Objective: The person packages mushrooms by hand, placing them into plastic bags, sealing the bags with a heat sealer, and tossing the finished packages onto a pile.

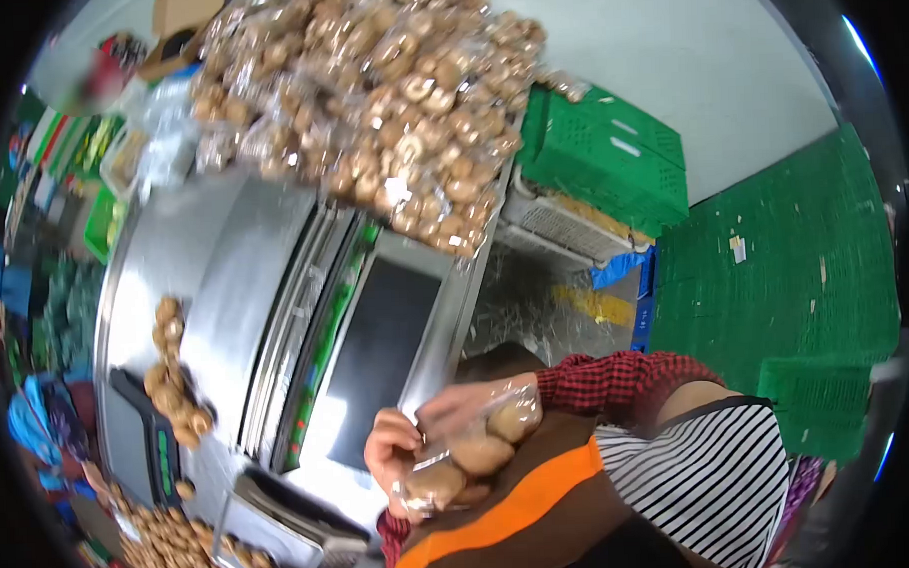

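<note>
A clear plastic bag of brown mushrooms [480, 453] is held close in front of the apron, between my two hands. My left hand [388, 452] is closed on the bag's edge with curled fingers. Reaching in from the red-checked sleeve, my right hand [459, 402] also grips the bag, its fingers partly hidden by the plastic and blurred. Beyond the hands lies a metal wrapping machine with a dark flat plate [384, 322]. A row of loose mushrooms [173, 384] rests on its steel top.
Many bagged mushrooms [378, 96] are heaped at the far side. Green crates [605, 149] stand to the right, with a large green stack [774, 273] nearer. Loose mushrooms [168, 544] fill the lower left beside a grey scale [134, 435]. Other people are partly visible at the left.
</note>
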`<state>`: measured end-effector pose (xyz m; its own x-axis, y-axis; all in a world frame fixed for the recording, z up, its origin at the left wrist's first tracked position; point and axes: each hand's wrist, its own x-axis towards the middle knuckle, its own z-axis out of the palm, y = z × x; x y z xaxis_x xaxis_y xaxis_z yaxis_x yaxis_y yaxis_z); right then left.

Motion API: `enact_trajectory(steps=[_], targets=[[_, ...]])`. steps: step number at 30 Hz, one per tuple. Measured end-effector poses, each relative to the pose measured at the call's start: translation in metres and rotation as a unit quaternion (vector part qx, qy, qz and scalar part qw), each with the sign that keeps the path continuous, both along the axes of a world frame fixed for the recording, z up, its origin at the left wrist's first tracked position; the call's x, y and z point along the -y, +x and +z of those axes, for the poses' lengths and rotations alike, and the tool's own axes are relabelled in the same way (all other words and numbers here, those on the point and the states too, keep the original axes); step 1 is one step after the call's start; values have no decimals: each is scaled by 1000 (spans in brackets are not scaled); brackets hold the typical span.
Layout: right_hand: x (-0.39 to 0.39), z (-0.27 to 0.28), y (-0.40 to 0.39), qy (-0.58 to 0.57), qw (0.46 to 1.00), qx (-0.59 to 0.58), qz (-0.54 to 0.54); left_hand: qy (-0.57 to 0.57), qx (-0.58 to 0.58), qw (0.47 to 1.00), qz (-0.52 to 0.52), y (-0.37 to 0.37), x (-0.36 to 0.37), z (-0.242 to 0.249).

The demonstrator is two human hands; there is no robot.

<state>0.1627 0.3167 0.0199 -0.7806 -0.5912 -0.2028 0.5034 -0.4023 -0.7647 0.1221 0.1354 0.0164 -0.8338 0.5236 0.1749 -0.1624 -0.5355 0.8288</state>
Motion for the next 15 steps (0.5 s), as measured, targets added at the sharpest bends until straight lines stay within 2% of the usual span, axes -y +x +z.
enact_trajectory(steps=[1,3,5,6,7,8,9,11,12,13,14,15], targets=[[-2,20,-9,34,998,41,42,-46,51,997,41,6,-10,19],[11,-36,1,39,986,-129,-96,21,233,970,-73,-1,-12,38],[-32,-65,0,129,935,-330,-11,82,403,890,-194,-8,-11,51],[-51,-42,-4,397,880,-261,-32,94,471,844,-240,-12,-10,56],[-64,-17,-10,340,936,-12,-86,91,527,799,-276,-17,-10,62],[-76,-6,-2,162,975,16,-152,79,559,772,-290,-21,-14,67],[-87,3,5,-25,977,42,-207,56,587,751,-298,-27,-19,73],[-92,56,3,113,981,-100,-121,-33,608,741,-285,-43,-35,85],[-90,64,-2,217,964,-130,-87,-90,608,743,-265,-51,-45,93],[-94,63,-11,238,955,-113,-134,-152,599,751,-231,-59,-56,102],[-108,46,-27,235,950,-86,-185,93,563,746,-343,-69,-56,45],[-123,30,-45,231,942,-59,-235,330,487,683,-433,-83,-62,-8]])
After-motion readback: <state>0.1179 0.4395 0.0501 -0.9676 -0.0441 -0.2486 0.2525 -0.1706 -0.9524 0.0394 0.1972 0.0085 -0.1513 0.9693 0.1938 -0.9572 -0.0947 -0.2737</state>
